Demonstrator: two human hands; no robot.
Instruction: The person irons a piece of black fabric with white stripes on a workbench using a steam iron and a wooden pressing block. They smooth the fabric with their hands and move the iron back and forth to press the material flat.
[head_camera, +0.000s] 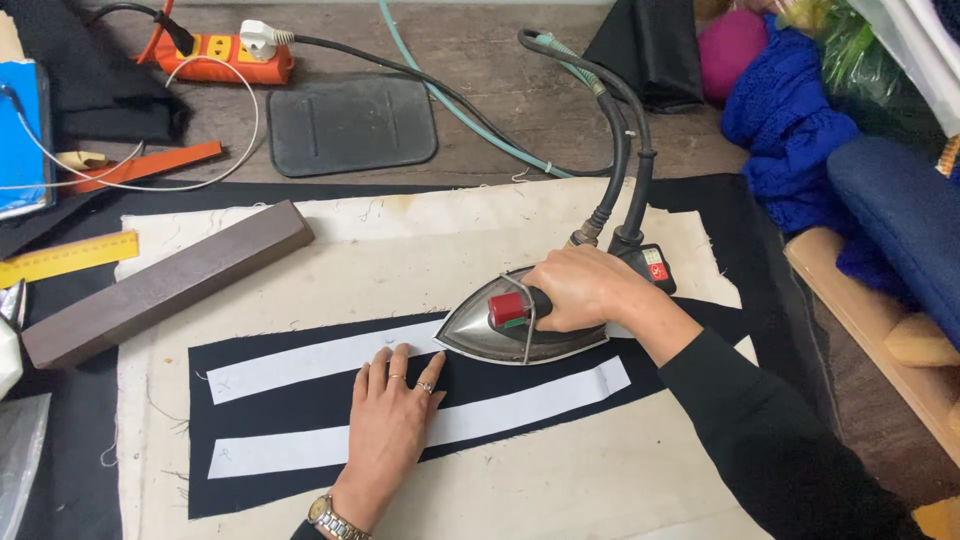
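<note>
Under your right hand (585, 288), the fingers are wrapped tight round the handle of a steam iron (515, 325), whose soleplate sits on the upper white strip (320, 357) with its tip pointing left. Your left hand (388, 415) lies flat just in front of that tip, fingers nearly together, pressing the black fabric (300, 412) and touching both the upper strip and the lower white strip (520, 400). Beneath lies a cream pressing cloth (420, 245); a dark wooden block (165, 283) rests at its upper left.
</note>
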